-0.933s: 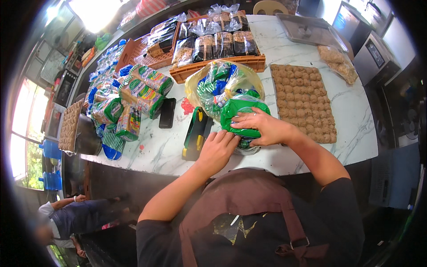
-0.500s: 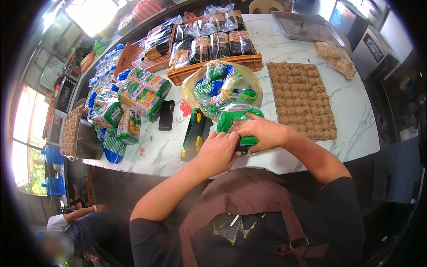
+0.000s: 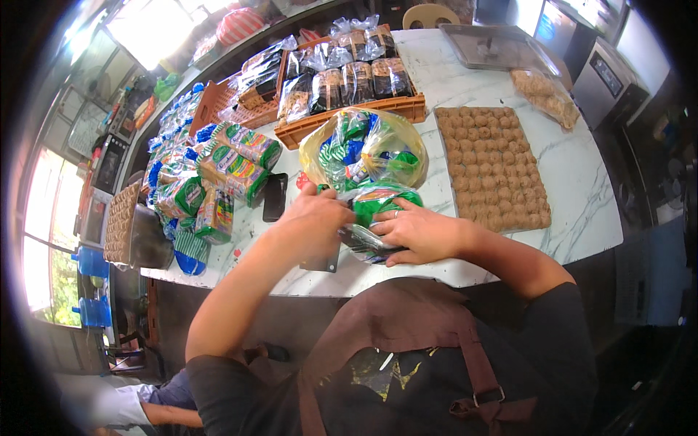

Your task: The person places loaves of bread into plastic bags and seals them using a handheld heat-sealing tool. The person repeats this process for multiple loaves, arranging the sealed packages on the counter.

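A green-printed package in glossy plastic (image 3: 378, 198) lies on the table's near side. My right hand (image 3: 418, 232) lies over it, fingers bent across its near end and gripping it. To its left, my left hand (image 3: 316, 214) has curled fingers at the package's left edge; what they pinch is hidden. Under that hand is a dark tool (image 3: 320, 260) with green and yellow parts, perhaps a bag sealer, mostly covered. Just beyond the package stands a translucent yellow bag (image 3: 407, 134) full of blue and green printed plastic.
Bagged loaves (image 3: 233, 171) pile up at the left, beside a black phone (image 3: 275, 198). An orange crate (image 3: 349, 123) of dark-wrapped loaves stands at the back. A tray of brown dough balls (image 3: 494, 167) lies right. Behind me, left, is another person (image 3: 167, 403).
My left hand has moved left and away, off the package's front and over the dark tool. The package has turned slightly and shifted toward me. The other person has moved.
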`<action>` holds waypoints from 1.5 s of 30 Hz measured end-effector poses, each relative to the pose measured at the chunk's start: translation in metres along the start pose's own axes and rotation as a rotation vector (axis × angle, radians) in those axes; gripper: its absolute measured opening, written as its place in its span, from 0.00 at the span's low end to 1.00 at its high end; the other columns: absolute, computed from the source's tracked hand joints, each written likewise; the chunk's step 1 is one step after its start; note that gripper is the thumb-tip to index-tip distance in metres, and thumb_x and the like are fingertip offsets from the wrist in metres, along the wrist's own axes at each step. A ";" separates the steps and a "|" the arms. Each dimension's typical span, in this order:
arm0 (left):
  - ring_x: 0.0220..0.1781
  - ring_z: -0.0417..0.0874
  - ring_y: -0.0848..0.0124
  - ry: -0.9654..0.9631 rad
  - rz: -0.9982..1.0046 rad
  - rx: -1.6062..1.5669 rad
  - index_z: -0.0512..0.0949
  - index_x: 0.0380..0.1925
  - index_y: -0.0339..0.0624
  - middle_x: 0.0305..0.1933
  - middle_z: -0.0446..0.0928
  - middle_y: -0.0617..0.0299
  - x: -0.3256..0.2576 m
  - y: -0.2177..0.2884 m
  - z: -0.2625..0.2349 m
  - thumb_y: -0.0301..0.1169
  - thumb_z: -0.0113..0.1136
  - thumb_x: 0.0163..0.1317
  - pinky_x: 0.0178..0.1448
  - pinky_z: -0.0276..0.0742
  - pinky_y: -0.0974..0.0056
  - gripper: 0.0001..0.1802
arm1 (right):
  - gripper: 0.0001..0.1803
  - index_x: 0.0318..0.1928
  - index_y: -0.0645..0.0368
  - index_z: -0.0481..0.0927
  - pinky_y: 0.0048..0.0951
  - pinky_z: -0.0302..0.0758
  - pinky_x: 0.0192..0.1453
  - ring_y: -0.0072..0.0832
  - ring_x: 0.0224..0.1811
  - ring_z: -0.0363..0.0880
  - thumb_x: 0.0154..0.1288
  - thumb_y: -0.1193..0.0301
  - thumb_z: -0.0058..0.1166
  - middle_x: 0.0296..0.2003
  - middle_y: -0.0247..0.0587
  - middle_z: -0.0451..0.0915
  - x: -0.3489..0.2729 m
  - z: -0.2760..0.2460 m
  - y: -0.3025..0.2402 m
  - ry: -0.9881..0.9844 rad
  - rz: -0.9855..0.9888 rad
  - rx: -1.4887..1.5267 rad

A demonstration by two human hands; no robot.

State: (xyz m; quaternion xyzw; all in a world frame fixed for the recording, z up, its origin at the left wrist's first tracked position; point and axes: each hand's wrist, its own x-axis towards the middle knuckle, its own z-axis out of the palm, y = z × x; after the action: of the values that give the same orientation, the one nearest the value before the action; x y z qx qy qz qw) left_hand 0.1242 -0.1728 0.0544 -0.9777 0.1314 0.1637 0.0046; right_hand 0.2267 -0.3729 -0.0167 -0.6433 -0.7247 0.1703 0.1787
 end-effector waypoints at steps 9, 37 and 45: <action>0.51 0.77 0.67 0.223 -0.099 0.367 0.82 0.28 0.48 0.35 0.78 0.65 -0.047 -0.011 -0.049 0.30 0.57 0.57 0.54 0.70 0.57 0.05 | 0.08 0.29 0.55 0.79 0.59 0.66 0.57 0.40 0.42 0.80 0.61 0.65 0.58 0.30 0.42 0.79 -0.029 -0.065 -0.025 -0.033 0.070 -0.045; 0.45 0.81 0.51 0.093 0.017 -0.342 0.77 0.36 0.37 0.39 0.78 0.47 -0.018 0.055 0.029 0.25 0.58 0.52 0.48 0.76 0.51 0.10 | 0.05 0.22 0.55 0.77 0.32 0.74 0.47 0.31 0.38 0.76 0.50 0.69 0.53 0.31 0.36 0.74 -0.030 -0.082 -0.099 0.052 -0.302 -0.524; 0.39 0.82 0.50 0.141 0.021 -0.341 0.73 0.49 0.38 0.35 0.79 0.47 -0.035 0.053 0.028 0.25 0.52 0.59 0.42 0.76 0.50 0.17 | 0.04 0.25 0.53 0.77 0.39 0.72 0.57 0.31 0.41 0.78 0.52 0.69 0.53 0.31 0.37 0.75 -0.046 -0.073 -0.089 0.142 -0.303 -0.414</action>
State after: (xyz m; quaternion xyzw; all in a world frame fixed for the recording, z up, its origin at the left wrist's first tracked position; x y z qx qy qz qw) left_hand 0.0700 -0.2137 0.0411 -0.9719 0.1119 0.1150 -0.1724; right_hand 0.1894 -0.4272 0.0882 -0.5607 -0.8178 -0.0560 0.1171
